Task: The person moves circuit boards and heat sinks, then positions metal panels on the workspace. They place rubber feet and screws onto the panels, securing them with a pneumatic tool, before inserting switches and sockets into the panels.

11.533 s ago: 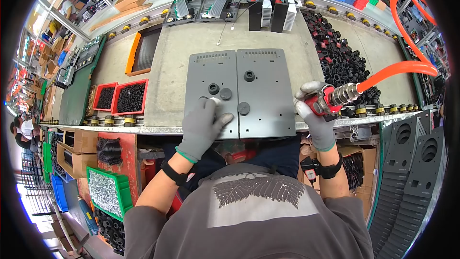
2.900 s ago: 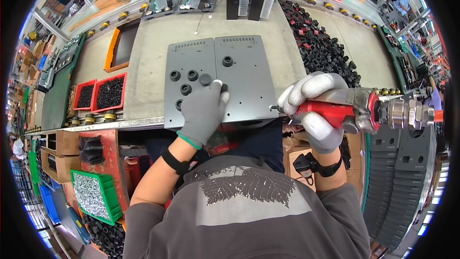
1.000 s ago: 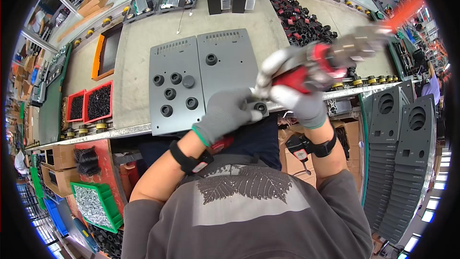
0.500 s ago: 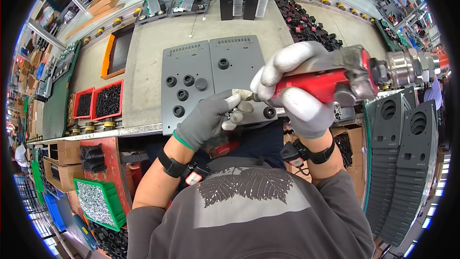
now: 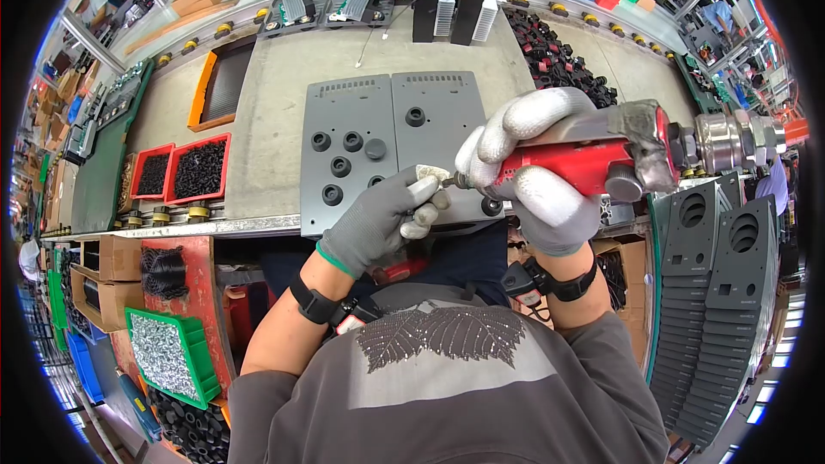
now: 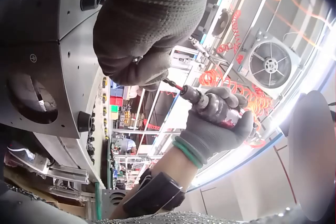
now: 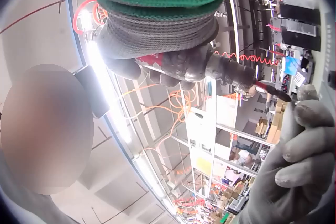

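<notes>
My right hand [image 5: 554, 210] grips a red pneumatic screwdriver [image 5: 563, 170], held nearly level above the right grey metal panel [image 5: 447, 137]. Its bit [image 6: 172, 83] points left, with the tip right at the fingertips of my left hand [image 5: 369, 219]. That hand pinches thumb against forefinger at the bit, its other fingers curled. A tiny metal piece, apparently a screw [image 6: 137, 60], shows among them in the left wrist view. Below lie the two panels side by side, the left panel [image 5: 344, 103] bearing several round black rubber feet [image 5: 341, 167]. One foot [image 5: 416, 116] sits upper right, another [image 5: 491, 205] lower right.
Red bins [image 5: 199, 167] of small black parts stand left, by an orange-edged tray [image 5: 199, 90]. A heap of black parts [image 5: 554, 51] lies right. Circuit boards [image 5: 357, 2] and black heatsink units [image 5: 454, 4] stand behind. A green bin [image 5: 172, 352] of small silvery parts sits lower left.
More rubber feet stand on the panels than at first. The left hand has risen off the panels, and the right hand has brought the screwdriver left, its bit meeting the left fingertips.
</notes>
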A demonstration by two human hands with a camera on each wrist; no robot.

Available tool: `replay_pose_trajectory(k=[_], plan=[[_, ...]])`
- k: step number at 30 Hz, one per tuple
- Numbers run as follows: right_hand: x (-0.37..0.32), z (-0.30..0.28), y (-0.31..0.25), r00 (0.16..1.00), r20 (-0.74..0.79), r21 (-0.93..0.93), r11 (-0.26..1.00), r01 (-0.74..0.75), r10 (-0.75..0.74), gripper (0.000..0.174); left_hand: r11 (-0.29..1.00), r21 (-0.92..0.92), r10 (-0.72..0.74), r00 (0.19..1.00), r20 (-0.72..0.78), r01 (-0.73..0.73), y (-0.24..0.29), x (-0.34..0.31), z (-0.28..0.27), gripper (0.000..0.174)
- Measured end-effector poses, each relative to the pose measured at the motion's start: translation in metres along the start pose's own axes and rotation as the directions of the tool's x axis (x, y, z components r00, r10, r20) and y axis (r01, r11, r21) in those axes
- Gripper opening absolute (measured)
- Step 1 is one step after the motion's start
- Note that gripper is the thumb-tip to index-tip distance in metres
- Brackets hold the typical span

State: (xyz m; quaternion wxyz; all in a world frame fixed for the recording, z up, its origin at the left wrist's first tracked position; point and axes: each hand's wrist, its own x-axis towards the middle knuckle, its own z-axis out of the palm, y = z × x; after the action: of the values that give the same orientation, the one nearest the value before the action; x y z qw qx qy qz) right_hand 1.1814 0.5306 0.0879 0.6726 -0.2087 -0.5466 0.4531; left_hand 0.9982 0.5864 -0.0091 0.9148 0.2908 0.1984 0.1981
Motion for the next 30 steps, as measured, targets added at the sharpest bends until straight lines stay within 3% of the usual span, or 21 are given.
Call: replay_pose_trajectory(k=[11,16,17,19,21,22,24,25,26,28,29,30], plan=[[-0.003,-0.001,-0.001,1.0,0.024,0.076,0.997,0.016,-0.018,0.031,0.996,-0.09,0.029,1.0,0.003,-0.029,-0.003,0.002,0.007,0.027],[-0.005,-0.001,0.003,1.0,0.022,-0.018,1.0,-0.014,0.015,0.036,0.995,-0.096,0.027,1.0,0.002,-0.026,-0.008,0.006,0.006,0.025],[-0.004,-0.002,0.003,0.999,0.03,-0.024,1.0,-0.017,0.018,0.035,0.977,0.14,0.153,0.986,0.06,-0.16,-0.012,0.008,0.002,0.023],[-0.002,-0.004,0.003,0.996,0.085,-0.115,0.993,0.02,-0.01,0.035,0.885,0.359,0.259,0.955,0.147,-0.295,-0.013,0.008,-0.001,0.022],[-0.003,-0.005,0.002,0.992,0.12,-0.183,0.982,0.051,-0.029,0.034,0.987,0.159,0.044,0.989,-0.141,-0.021,-0.001,0.004,0.01,0.025],[-0.003,-0.005,0.002,0.99,0.138,-0.215,0.974,0.068,-0.039,0.034,0.987,0.158,0.044,0.989,-0.144,-0.021,0.008,-0.001,0.008,0.025],[-0.004,-0.007,0.0,0.989,0.139,-0.222,0.971,0.088,-0.057,0.033,0.897,0.441,0.174,0.935,-0.309,-0.021,0.029,-0.018,-0.002,0.028],[-0.004,-0.008,-0.001,0.988,0.139,-0.236,0.967,0.099,-0.067,0.033,0.738,0.674,0.373,0.852,-0.367,-0.033,0.032,-0.021,0.0,0.033],[-0.004,-0.01,-0.002,0.987,0.138,-0.25,0.962,0.11,-0.077,0.033,0.737,0.676,0.371,0.851,-0.372,-0.026,0.031,-0.023,-0.001,0.033],[-0.006,-0.008,0.0,0.989,0.136,-0.219,0.972,0.083,-0.054,0.034,0.168,0.973,0.638,0.735,-0.232,0.161,0.022,-0.03,-0.005,0.038],[-0.007,-0.006,0.002,0.99,0.13,-0.184,0.98,0.075,-0.052,0.034,0.0,0.948,0.651,0.719,-0.241,0.318,0.014,-0.03,-0.005,0.042],[-0.008,-0.003,0.005,0.991,0.125,-0.148,0.987,0.067,-0.049,0.035,0.003,0.946,0.652,0.717,-0.246,0.323,0.008,-0.028,-0.006,0.042]])
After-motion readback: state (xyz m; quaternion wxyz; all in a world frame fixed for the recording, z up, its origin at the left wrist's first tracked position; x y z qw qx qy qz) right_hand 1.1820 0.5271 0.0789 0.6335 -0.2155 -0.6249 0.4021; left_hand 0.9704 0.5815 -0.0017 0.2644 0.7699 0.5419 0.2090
